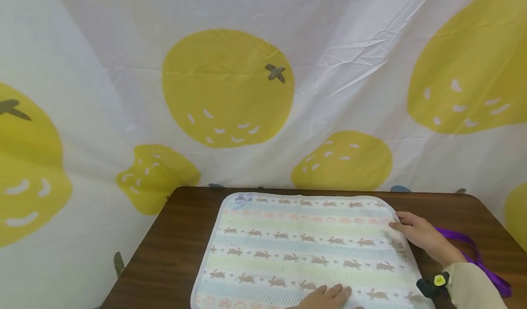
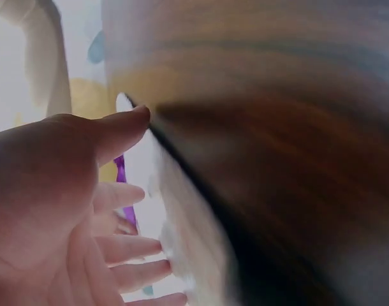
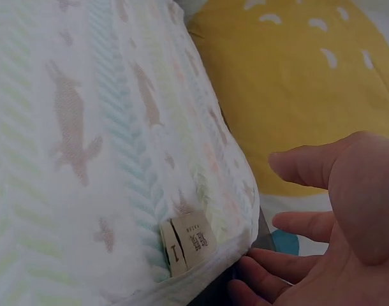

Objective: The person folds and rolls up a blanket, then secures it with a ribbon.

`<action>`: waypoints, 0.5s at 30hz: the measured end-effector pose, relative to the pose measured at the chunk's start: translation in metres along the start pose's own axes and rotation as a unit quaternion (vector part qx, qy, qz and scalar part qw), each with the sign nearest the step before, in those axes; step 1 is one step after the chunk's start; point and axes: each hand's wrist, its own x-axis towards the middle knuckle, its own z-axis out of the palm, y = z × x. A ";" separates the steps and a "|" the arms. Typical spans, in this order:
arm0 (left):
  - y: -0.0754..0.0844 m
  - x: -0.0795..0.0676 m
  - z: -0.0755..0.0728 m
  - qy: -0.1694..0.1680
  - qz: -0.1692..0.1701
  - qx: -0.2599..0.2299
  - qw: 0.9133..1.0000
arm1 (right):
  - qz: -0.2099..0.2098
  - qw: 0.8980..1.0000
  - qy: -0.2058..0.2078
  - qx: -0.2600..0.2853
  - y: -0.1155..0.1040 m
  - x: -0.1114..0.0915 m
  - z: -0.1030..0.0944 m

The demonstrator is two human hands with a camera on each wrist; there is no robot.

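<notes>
A white cloth (image 1: 288, 249) with rabbits and pastel stripes, like a small towel, lies spread on the brown table (image 1: 164, 240). At its right edge is my right hand (image 1: 426, 235). The right wrist view shows that right hand (image 3: 335, 236) with its thumb apart from the fingers, and its lower fingertips touch or pass just under the hem, near a beige label (image 3: 188, 242). My left hand (image 1: 323, 297) rests on the cloth's near part, fingers extended; its wrist is out of the head view. In the left wrist view the left hand (image 2: 73, 204) has thumb and fingers spread.
A purple strap (image 1: 473, 249) lies on the table to the right, partly behind the right forearm. A dark band with a yellow piece (image 1: 439, 280) is on the right wrist. Behind the table hangs a white curtain (image 1: 321, 7) with yellow fruit prints.
</notes>
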 end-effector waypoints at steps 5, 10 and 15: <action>0.020 0.022 0.009 -0.010 -0.007 0.006 1.000 | 0.025 0.998 -0.013 0.057 0.000 0.006 -0.005; 0.036 0.036 0.016 -0.025 0.034 0.110 0.993 | 0.045 0.994 -0.006 0.102 -0.001 0.008 -0.006; 0.045 0.047 0.020 -0.027 0.035 0.158 0.986 | 0.061 0.988 -0.012 0.139 -0.001 0.009 -0.009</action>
